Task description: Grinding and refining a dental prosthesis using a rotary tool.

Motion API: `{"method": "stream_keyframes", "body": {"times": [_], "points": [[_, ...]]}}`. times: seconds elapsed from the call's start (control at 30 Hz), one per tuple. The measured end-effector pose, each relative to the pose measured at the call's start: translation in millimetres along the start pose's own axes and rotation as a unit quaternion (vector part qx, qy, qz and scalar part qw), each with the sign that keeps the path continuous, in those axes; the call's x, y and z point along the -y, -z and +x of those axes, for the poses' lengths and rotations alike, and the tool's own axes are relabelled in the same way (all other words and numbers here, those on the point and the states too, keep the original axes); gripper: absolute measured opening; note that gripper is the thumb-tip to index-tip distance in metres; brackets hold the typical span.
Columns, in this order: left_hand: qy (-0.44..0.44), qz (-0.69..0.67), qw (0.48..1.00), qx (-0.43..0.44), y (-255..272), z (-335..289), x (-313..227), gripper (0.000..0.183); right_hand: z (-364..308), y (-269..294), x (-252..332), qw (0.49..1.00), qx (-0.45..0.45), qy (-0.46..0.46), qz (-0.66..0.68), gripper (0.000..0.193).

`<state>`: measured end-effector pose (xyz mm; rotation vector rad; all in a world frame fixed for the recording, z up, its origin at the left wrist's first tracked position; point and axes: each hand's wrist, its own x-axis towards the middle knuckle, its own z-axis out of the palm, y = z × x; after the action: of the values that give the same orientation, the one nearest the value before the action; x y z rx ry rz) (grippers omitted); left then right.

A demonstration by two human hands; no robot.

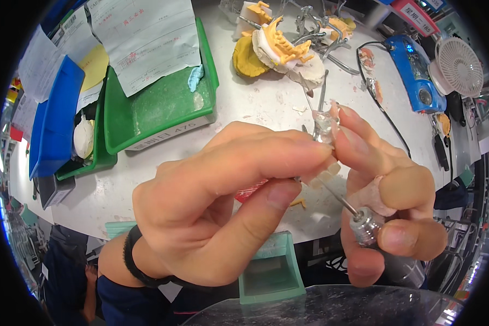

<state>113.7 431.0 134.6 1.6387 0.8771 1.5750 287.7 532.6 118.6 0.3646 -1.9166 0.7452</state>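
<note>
1. Left hand [223, 217]: raised above the counter [255, 103], thumb and forefinger pressed together in a pinch on a small clear dental piece [325, 127]; the grip is at the fingertips, which seems meant to leave the piece's surface free for the tool.
2. Right hand [388, 217]: fingers wrapped about a metal rotary handpiece [367, 225], pen-fashion, with its forefinger laid against the clear piece as a brace (likely to steady the fine work).
3. Slim bur shaft [337, 196]: runs from the handpiece's nose up and left, passing between the two hands toward the pinched piece; its tip is hidden behind the left thumb.
4. Clear dental piece: held in the air between both hands, well above the counter and close to the eye.
5. Plaster tooth models [280, 49]: white and yellow casts, set at the counter's far edge beside wire articulator frames [315, 24].
6. Green tray [163, 108]: on the left of the counter, with paper slips [146, 38] lying over it; a blue tray [57, 119] stands just beside.
7. Blue device [415, 70] and small white fan [459, 65]: far right, out of the working space.
</note>
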Motion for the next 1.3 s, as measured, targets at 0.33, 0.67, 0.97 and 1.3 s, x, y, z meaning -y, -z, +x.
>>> {"method": "stream_keyframes", "body": {"times": [0.33, 0.67, 0.97, 1.3], "points": [[-0.003, -0.008, 1.0, 0.014, 2.0, 1.2, 0.3, 0.03, 0.4, -0.3, 8.2, 0.999, -0.012, -0.024, -0.02, 0.035], [-0.03, -0.002, 0.999, 0.015, 1.5, 1.6, 3.4, 0.028, 2.3, 3.2, 10.6, 0.999, 0.002, -0.032, -0.024, 0.036], [0.006, -0.021, 1.0, 0.009, 2.1, 1.3, 1.6, 0.026, 1.0, 0.9, 6.5, 0.999, -0.001, -0.04, -0.031, 0.037], [-0.01, -0.027, 1.0, 0.007, 1.5, 2.6, 4.9, 0.026, 1.9, 4.7, 11.8, 0.998, 0.005, -0.048, -0.027, 0.033]]}}
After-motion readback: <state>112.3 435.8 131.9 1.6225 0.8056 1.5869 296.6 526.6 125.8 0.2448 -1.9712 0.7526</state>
